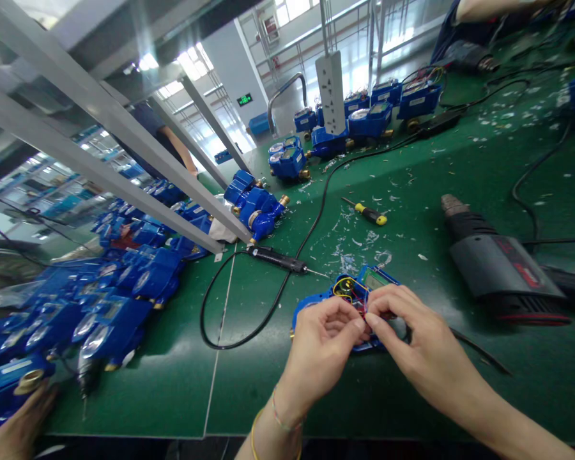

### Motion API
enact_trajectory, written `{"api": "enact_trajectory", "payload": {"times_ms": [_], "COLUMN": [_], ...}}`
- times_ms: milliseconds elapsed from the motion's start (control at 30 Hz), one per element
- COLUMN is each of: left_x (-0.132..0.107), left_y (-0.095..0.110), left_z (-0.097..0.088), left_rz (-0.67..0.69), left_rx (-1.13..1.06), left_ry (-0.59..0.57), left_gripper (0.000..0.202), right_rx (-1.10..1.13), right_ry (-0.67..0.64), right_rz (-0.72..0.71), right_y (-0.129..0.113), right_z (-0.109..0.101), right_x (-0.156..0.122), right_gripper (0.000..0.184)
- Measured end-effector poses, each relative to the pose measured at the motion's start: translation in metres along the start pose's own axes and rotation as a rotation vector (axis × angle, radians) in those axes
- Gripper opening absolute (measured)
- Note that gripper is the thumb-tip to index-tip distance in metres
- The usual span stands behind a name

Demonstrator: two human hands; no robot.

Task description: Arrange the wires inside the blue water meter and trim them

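Observation:
An opened blue water meter (311,300) lies on the green bench, with thin coloured wires (345,287) and a circuit board (374,277) showing inside. Over it, my left hand (323,338) pinches at the wires with thumb and fingertips. My right hand (407,326) is closed in a pinch too, its fingertips almost meeting the left ones at the red and dark wires. The exact spot between the fingertips is partly hidden. Just left of the meter, a black electric screwdriver (280,259) points its bit towards it.
A heat gun (503,262) lies to the right, a yellow-black screwdriver (367,211) beyond the meter. Blue meters (287,160) line the back and crowd the left. Metal posts (138,147) cross the left side. Another person's hand (26,415) holds a meter at lower left. Cables and plastic scraps lie about.

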State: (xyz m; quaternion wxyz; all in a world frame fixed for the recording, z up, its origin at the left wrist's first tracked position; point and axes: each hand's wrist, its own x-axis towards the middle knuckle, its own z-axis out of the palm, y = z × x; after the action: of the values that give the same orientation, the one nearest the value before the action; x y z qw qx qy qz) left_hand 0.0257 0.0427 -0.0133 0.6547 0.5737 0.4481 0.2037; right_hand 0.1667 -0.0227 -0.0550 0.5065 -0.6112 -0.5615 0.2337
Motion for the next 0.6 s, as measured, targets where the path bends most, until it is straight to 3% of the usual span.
{"api": "enact_trajectory", "payload": {"times_ms": [133, 267, 433, 600], "left_x": [0.0009, 0.0011, 0.0046, 0.0096], "left_y": [-0.0004, -0.0011, -0.0029, -0.0065], "left_z": [0.0, 0.0034, 0.0064, 0.0012], "left_rz": [0.009, 0.132, 0.221, 0.276], "left_rx": [0.024, 0.228, 0.408, 0.499], "left_ry": [0.031, 0.093, 0.061, 0.183], "left_gripper": [0.015, 0.012, 0.013, 0.016], "right_rx": [-0.019, -0.03, -0.025, -0.006], "right_ry": [-0.006, 0.069, 0.069, 0.013], "right_rz": [-0.018, -0.059, -0.038, -0.002], "right_y": [-0.0014, -0.0026, -0.0016, 0.0013], "right_z": [-0.0005, -0.001, -0.0026, -0.0081], "right_x": [0.0022, 0.0053, 0.0079, 0.0077], "right_gripper": [0.017, 0.015, 0.016, 0.016]}}
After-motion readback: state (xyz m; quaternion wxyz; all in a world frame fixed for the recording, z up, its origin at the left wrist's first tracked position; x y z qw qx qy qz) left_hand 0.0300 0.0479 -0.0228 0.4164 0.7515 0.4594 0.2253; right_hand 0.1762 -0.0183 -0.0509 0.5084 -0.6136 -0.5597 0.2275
